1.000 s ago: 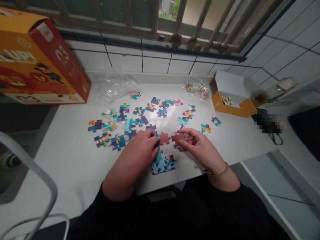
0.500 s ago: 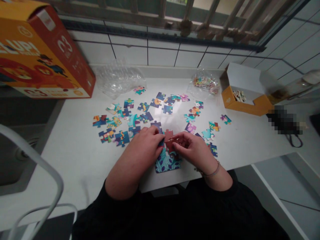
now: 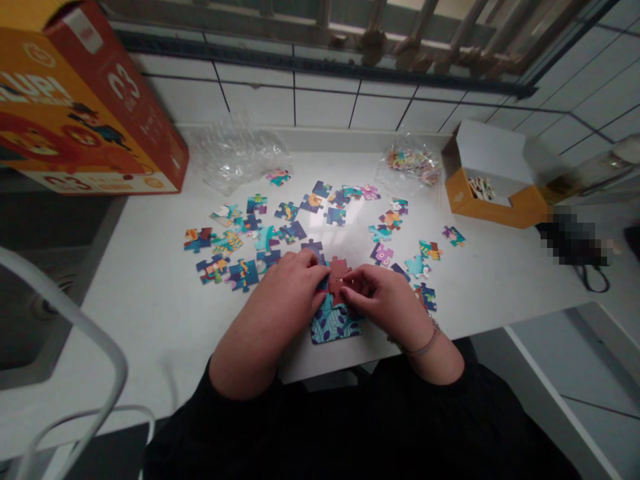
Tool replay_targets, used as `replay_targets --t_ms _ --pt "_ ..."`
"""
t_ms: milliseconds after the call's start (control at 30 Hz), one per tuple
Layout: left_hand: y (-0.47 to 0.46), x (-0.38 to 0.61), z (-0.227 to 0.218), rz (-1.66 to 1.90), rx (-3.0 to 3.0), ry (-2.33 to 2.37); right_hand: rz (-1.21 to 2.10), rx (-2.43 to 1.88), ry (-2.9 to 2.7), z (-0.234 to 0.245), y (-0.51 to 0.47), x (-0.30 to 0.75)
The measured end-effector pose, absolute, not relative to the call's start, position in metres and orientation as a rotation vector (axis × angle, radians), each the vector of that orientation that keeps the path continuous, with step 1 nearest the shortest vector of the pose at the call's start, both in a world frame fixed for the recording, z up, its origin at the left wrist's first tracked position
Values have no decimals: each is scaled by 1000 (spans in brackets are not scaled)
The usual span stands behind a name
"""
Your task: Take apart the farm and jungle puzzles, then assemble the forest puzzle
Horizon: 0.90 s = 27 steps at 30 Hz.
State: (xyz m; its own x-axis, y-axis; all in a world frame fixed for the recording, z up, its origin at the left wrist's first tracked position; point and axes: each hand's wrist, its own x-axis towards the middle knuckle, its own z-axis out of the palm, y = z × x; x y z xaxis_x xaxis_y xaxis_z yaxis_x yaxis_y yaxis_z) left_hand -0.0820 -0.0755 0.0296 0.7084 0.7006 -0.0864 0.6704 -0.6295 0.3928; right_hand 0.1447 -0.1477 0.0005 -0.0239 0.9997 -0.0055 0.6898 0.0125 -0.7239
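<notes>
My right hand (image 3: 385,293) is closed, with thumb and fingertips pinching a red-brown jigsaw piece (image 3: 339,293). That piece lies against another red-brown piece (image 3: 339,268) just above it. Below them is a joined block of teal leaf-patterned jigsaw pieces (image 3: 335,325). On the block's left side my left hand (image 3: 285,287) is closed, its curled fingers and thumb gripping the edge of a dark blue jigsaw piece (image 3: 323,283), mostly hidden under them. Another dark blue piece (image 3: 313,249) touches the area above my left fingertips.
Several loose jigsaw pieces (image 3: 243,274) lie spread left, right and beyond my hands. An orange puzzle box (image 3: 100,127) stands at the back left. Behind are a clear plastic bag (image 3: 235,160), a bag of pieces (image 3: 410,167) and an open small box (image 3: 495,203). A sink (image 3: 40,287) is left.
The red-brown piece in my right hand has turned flatter and come down against the piece above it. My left hand has stayed in place.
</notes>
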Motion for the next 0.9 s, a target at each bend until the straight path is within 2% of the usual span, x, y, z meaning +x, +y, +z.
replay_targets --t_ms 233,500,900 --pt "-81 -77 36 89 2537 1132 585 -1695 -1863 1 -148 143" --pt "-89 -61 42 53 2531 1307 606 -1690 -1842 1 -148 142" --pt "-87 -62 42 54 2532 1301 598 -1668 -1808 -4 -149 142"
